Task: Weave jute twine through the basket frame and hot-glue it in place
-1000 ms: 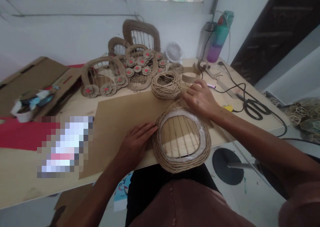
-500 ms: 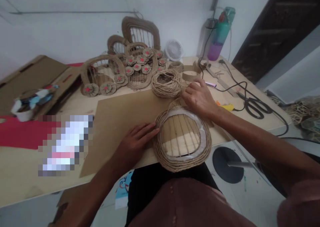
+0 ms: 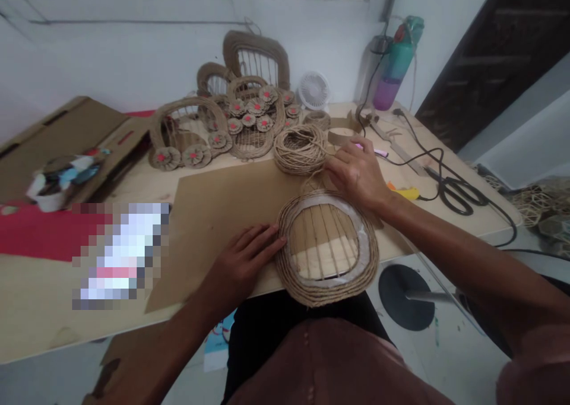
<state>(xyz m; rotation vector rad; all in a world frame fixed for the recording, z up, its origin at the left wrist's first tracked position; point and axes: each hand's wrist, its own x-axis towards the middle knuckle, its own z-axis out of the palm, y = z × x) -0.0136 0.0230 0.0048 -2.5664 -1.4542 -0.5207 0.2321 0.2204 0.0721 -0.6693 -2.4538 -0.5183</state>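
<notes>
Wooden table [image 3: 40,319] bears cardboard sheet [image 3: 214,209], twine ball [image 3: 300,149], scissors [image 3: 458,194].

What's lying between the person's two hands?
An oval twine-wrapped frame lies between the left hand and the right hand, as the head view shows.

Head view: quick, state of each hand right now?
Left hand: open, fingertips resting against the twine-wrapped frame's left rim.
Right hand: fingers curled at the frame's top, beside the twine ball; grip cannot be told.
</notes>
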